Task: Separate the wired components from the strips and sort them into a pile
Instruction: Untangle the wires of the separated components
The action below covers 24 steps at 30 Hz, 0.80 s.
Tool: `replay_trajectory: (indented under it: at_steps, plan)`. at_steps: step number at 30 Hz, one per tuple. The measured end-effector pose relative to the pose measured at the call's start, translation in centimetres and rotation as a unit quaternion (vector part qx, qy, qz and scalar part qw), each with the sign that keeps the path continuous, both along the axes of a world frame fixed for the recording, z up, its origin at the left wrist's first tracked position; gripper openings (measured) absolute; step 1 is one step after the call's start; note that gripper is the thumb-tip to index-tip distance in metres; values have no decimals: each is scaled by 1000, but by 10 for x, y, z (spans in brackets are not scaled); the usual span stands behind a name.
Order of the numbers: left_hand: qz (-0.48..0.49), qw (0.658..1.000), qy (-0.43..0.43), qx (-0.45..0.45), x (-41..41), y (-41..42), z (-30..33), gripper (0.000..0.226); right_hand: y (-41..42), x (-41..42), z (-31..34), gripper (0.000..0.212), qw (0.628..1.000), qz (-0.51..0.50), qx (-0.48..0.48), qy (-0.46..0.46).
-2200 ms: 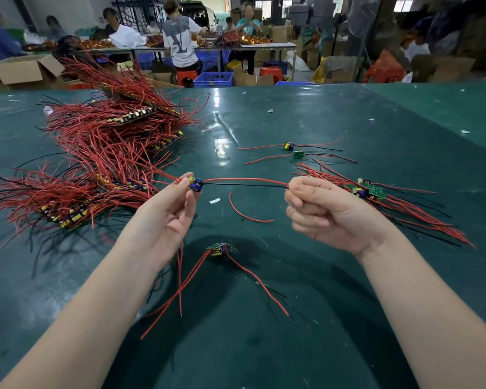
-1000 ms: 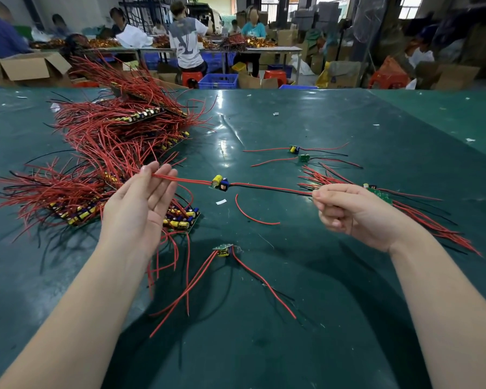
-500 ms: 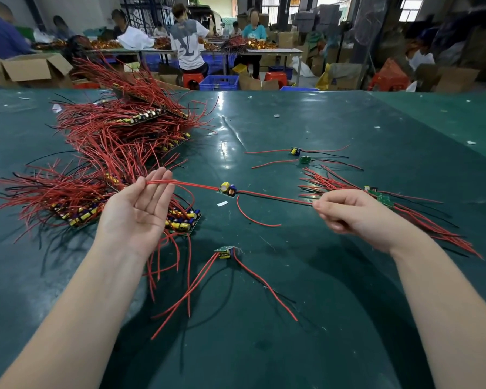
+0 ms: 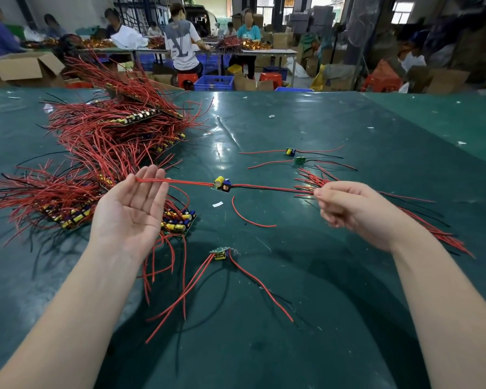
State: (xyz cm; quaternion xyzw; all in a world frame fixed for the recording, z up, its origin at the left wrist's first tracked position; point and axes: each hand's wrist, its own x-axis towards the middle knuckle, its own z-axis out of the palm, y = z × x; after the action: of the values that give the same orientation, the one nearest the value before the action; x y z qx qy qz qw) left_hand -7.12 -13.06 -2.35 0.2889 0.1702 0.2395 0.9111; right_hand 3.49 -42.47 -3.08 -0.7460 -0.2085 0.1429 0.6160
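- The left hand (image 4: 129, 209) is palm up with its fingers straight and relaxed; the two red leads of a wired component (image 4: 222, 184) lie across the fingertips, not gripped.
- The right hand (image 4: 351, 209) is curled, its thumb and forefinger pinching the red and black leads at the other end of that component.
- The component itself, a small board with a yellow capacitor and a blue part, hangs in the air between the two hands, nearer the left, its wires stretched roughly level above the green table (image 4: 348, 130).
- The sorted pile (image 4: 314, 181) of separated components lies just behind and beneath the right hand, red wires fanning out to the right.
- A strip (image 4: 177, 221) still carrying yellow and blue parts lies just right of the left palm.
- The heap of unsorted strips (image 4: 110, 141) with red wires spreads over the table's left side, behind the left hand.
- A loose component (image 4: 220, 253) rests on the table near the body, between the forearms.
- Two further components (image 4: 295, 155) lie apart, beyond the right hand.
- A short red wire offcut (image 4: 247, 219) curves on the table below the held piece.
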Motion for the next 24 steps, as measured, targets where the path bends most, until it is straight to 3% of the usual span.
replay_trajectory:
  at_steps: [3,8,12,14,16,18,24]
  plan:
    - [-4,1000,-4,5,1,0,0,21,-2,0,2,35,1000,6,13,13]
    - [0,1000,-6,5,2,-3,3,22,0,-3,0,32,988,34,-148,-31]
    - [-5,1000,-14,5,3,-6,6,24,3,-11,7,28,960,89,-264,-2]
    - [-14,1000,-15,9,4,-10,7,24,5,-15,11,41,953,70,-294,-27]
    - [-26,999,-17,10,5,-14,7,23,12,-19,15,60,958,65,-277,-49]
    - [-38,999,-18,7,6,-17,7,23,26,-26,17,62,971,104,-211,-32]
    - [-64,998,-18,3,9,-26,3,22,56,-44,4,23,974,212,-8,81]
